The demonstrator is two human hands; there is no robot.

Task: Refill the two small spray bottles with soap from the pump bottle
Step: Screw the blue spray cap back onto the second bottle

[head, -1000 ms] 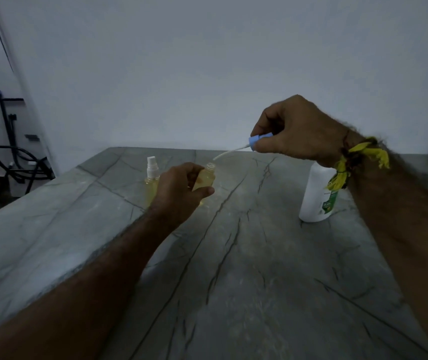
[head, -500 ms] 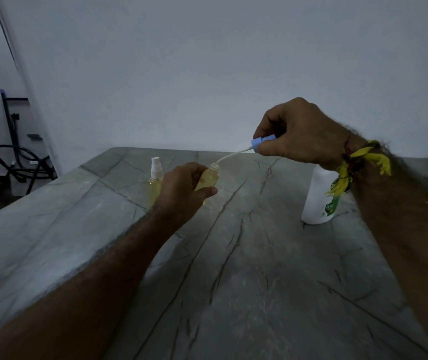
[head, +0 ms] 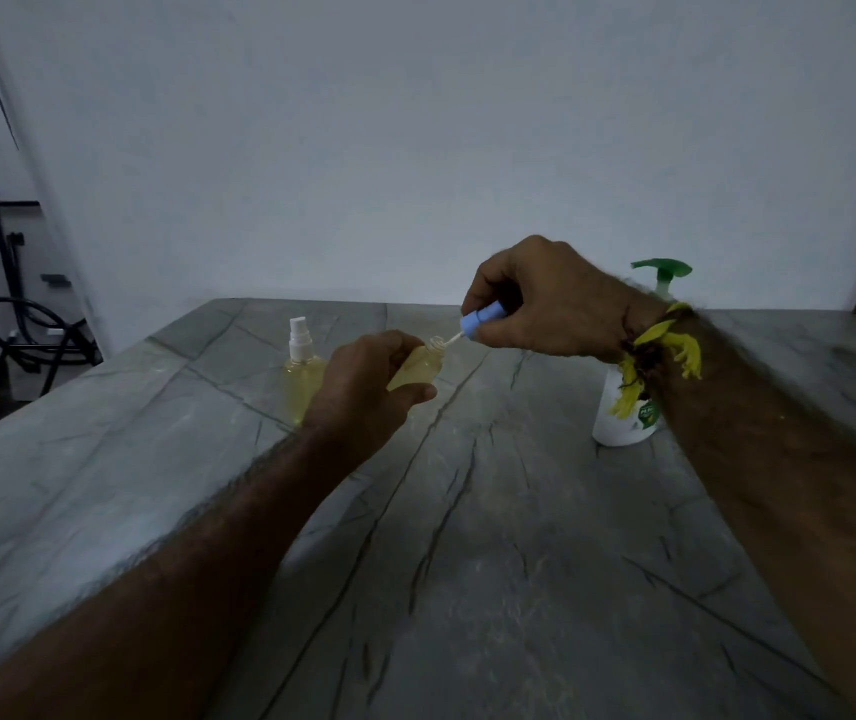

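Note:
My left hand (head: pixel 368 387) grips a small clear spray bottle (head: pixel 423 363) of yellow liquid, tilted, its neck open. My right hand (head: pixel 545 298) pinches that bottle's blue spray cap (head: pixel 480 320); the cap's thin white tube reaches down into the bottle's neck. A second small spray bottle (head: pixel 301 368), with a white cap on and yellow liquid inside, stands upright on the table just left of my left hand. The white pump bottle (head: pixel 623 407) with a green pump head stands behind my right wrist, partly hidden by it.
A grey stone table (head: pixel 467 563) with dark veins carries everything and ends at a white wall. Past its left edge are a dark frame and black hoses (head: pixel 15 324) on the floor. A yellow thread band (head: pixel 665 350) is tied on my right wrist.
My right hand has brought the blue cap down and closer, so most of its tube has slid into the bottle's neck. The view has tipped, showing the pump head.

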